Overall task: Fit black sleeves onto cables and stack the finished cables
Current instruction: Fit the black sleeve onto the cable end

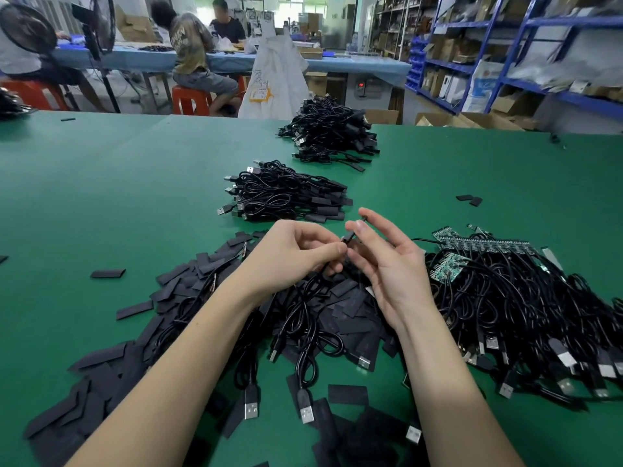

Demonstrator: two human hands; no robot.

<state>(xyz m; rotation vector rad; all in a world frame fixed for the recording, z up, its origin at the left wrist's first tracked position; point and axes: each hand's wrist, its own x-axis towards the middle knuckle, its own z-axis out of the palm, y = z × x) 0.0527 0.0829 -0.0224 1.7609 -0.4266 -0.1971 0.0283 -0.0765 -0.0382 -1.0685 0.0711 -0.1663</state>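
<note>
- Head view: both hands meet above the green table (101, 197), fingertips close together over a loose heap of flat sleeves (188, 274).
- The left hand (290, 254) has its fingers curled, thumb and forefinger pinching a thin black cable (305, 318) near its end.
- The right hand (387, 264) faces palm inward with the outer fingers spread; thumb and forefinger nip a small black piece (349, 236) at the cable's tip. Whether that piece is a sleeve or the cable end cannot be told.
- The held cable hangs down between the wrists in glossy loops and ends in a metal USB plug (306, 411) lying below the hands.
- No bins or trays sit on the table; everything lies in open heaps on the matte, felt-like surface.
- The sleeves are dull black rectangles, thin and flat, scattered under and to the left of the hands, with some strays lying apart.
- To the right of the right hand lies a tangled pile of unsleeved cables (526, 315), round shiny cords with silver plugs and small green circuit boards (451, 267) at their far ends.
- Beyond the fingertips sits a near stack of finished cables (286, 193), the black-sleeved ends pointing right and plugs left.
- Farther on is a second stack (330, 133) of the same kind.
</note>
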